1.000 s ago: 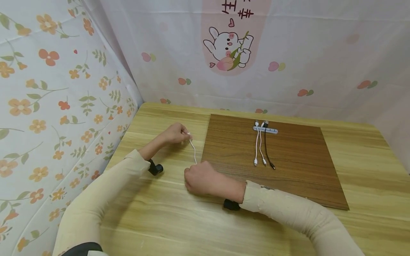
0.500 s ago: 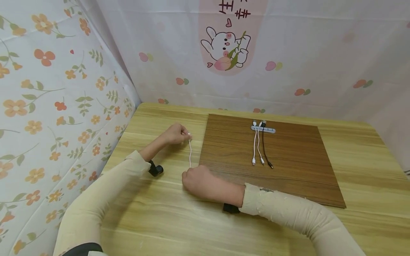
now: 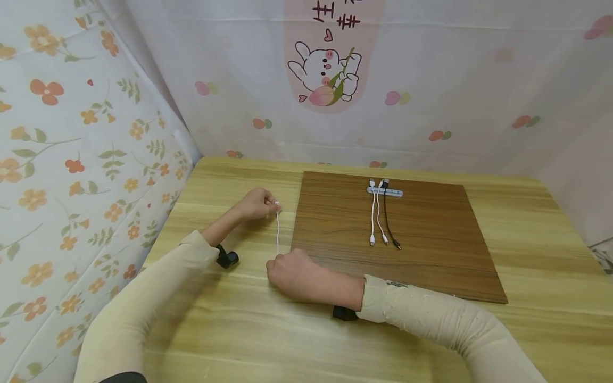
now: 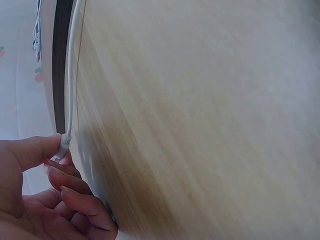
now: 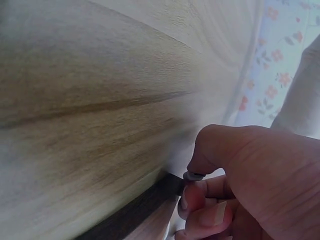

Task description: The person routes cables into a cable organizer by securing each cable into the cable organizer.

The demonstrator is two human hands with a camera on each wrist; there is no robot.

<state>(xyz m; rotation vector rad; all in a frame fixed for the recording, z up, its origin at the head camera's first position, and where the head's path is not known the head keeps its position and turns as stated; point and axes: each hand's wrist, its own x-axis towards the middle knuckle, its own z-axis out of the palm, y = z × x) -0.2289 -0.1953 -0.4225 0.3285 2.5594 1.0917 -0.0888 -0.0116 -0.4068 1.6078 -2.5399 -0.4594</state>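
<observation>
Thumb and fingers of my left hand (image 3: 257, 203) pinch the plug end of a short white USB cable (image 3: 278, 233) over the table, left of the brown board. In the left wrist view the white plug (image 4: 64, 145) sits between thumb and forefinger, its cord running up and away. My right hand (image 3: 294, 274), curled near the board's front left corner, grips the cable's other end. The right wrist view shows a small grey-white tip (image 5: 194, 176) between that thumb and forefinger. Between the hands the cord is nearly straight.
A brown wood-grain board (image 3: 431, 239) lies on the pale wooden table (image 3: 215, 330). Near its back edge a pale cable clip strip (image 3: 395, 193) holds two white cables (image 3: 373, 218) and a black cable (image 3: 389, 223). Printed curtains (image 3: 230, 64) stand behind and to the left.
The cord between the hands has gone from slightly wavy and slanted to nearly straight. My right hand has shifted a little left and nearer to me. The head view has turned slightly right.
</observation>
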